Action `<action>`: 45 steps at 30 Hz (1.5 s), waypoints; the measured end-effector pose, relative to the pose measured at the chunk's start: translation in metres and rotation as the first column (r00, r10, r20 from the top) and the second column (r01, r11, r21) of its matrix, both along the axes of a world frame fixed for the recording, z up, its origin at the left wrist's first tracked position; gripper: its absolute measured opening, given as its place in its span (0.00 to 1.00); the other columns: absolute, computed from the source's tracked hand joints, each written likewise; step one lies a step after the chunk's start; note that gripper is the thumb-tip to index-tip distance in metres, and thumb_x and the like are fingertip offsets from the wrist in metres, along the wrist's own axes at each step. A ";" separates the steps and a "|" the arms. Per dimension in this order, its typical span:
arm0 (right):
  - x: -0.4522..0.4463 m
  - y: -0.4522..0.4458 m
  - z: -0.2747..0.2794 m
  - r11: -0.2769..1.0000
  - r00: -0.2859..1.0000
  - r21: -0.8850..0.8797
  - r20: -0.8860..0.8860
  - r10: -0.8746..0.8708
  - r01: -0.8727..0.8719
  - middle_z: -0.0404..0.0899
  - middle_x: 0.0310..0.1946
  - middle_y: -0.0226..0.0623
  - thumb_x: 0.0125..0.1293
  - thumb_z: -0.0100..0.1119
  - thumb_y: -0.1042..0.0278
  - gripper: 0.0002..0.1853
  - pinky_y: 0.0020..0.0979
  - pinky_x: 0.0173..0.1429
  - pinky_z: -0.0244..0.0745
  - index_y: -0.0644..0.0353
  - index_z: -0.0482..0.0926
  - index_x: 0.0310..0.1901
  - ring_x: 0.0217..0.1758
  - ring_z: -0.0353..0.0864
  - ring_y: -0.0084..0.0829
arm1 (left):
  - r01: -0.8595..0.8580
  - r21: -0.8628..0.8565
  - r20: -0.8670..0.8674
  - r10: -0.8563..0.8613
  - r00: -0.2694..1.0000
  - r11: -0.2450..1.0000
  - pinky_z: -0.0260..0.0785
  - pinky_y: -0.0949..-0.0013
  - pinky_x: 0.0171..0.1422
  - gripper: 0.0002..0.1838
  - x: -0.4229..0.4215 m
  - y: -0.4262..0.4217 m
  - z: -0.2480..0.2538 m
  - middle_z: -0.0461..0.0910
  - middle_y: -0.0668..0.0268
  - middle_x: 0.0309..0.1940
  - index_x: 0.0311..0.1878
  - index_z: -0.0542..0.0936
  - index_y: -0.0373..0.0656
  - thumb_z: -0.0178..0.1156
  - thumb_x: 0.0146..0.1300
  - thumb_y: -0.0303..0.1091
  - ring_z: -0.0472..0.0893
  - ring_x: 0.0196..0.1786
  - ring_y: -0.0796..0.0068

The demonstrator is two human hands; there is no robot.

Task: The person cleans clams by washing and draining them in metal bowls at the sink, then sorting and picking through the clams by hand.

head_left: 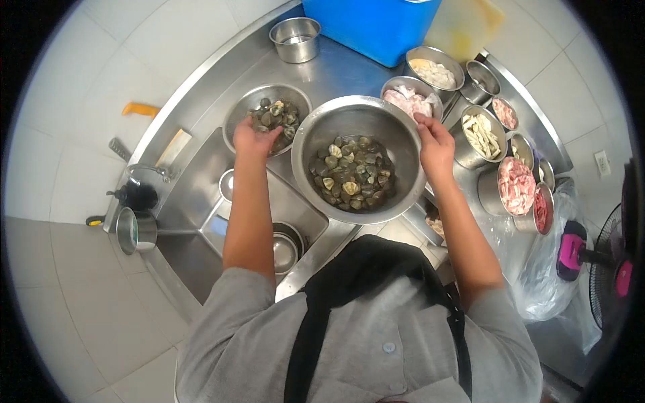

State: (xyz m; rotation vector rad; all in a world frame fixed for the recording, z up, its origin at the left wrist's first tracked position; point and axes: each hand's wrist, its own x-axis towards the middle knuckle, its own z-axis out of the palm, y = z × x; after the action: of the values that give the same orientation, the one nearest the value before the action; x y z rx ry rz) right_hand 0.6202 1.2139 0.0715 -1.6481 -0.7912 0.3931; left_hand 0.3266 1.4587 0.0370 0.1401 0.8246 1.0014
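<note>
My right hand [436, 142] is closed on the right rim of a large steel bowl [306, 151], thumb and fingers at the edge. Inside this bowl lies a heap of clams [356, 174], apparently in some liquid. To its left stands a smaller steel bowl [236, 111] holding more clams [285, 113]. My left hand [256, 139] reaches over the near side of that smaller bowl, its thumb and fingers curled around clams; the fingertips are partly hidden among the shells.
A sink [191, 201] with several nested steel bowls [285, 248] lies at left. Metal containers of sliced meat [517, 185] and pale strips [480, 136] line the right counter. A blue bin [373, 27] stands behind. A fan [608, 248] and plastic bag [547, 269] are at right.
</note>
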 end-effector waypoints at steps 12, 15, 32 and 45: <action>-0.027 -0.038 -0.024 0.993 0.845 0.065 0.532 0.050 -0.100 0.82 0.44 0.42 0.63 0.52 0.78 0.09 0.36 0.53 0.76 0.61 0.79 0.42 0.49 0.81 0.43 | 0.986 -0.119 -0.992 0.019 -0.122 0.116 0.68 0.63 0.60 0.36 0.167 -0.084 -0.032 0.76 0.49 0.55 0.63 0.73 0.41 0.68 0.52 0.48 0.76 0.57 0.59; -0.034 -0.039 -0.022 0.992 0.835 0.110 0.551 -0.012 -0.058 0.82 0.42 0.40 0.61 0.52 0.78 0.08 0.37 0.51 0.77 0.61 0.79 0.40 0.46 0.81 0.44 | 0.924 -0.375 -0.923 0.127 -0.364 -0.071 0.61 0.61 0.69 0.41 0.183 -0.110 -0.037 0.70 0.47 0.64 0.65 0.70 0.39 0.66 0.52 0.55 0.70 0.67 0.54; -0.042 -0.022 -0.014 0.926 0.961 0.377 -0.244 0.131 -0.030 0.79 0.50 0.38 0.70 0.49 0.75 0.11 0.28 0.59 0.71 0.65 0.76 0.51 0.53 0.77 0.28 | 0.895 0.041 0.019 -0.896 0.443 0.444 0.75 0.69 0.39 0.17 0.136 -0.148 0.017 0.81 0.67 0.41 0.48 0.79 0.46 0.58 0.62 0.46 0.81 0.40 0.70; -0.071 0.023 -0.017 0.918 0.876 0.381 -0.474 0.092 0.110 0.81 0.35 0.34 0.68 0.55 0.71 0.05 0.25 0.48 0.72 0.64 0.77 0.38 0.39 0.77 0.23 | 0.519 -0.104 0.242 -0.485 0.840 0.848 0.71 0.58 0.56 0.18 0.120 -0.180 0.031 0.78 0.68 0.51 0.52 0.79 0.52 0.47 0.70 0.49 0.75 0.55 0.67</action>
State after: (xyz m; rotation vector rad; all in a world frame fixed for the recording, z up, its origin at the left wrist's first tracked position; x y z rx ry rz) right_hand 0.5496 1.2372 0.0548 -1.0985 -0.4414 0.5707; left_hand 0.4468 1.2785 0.0676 0.1002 0.6272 0.4334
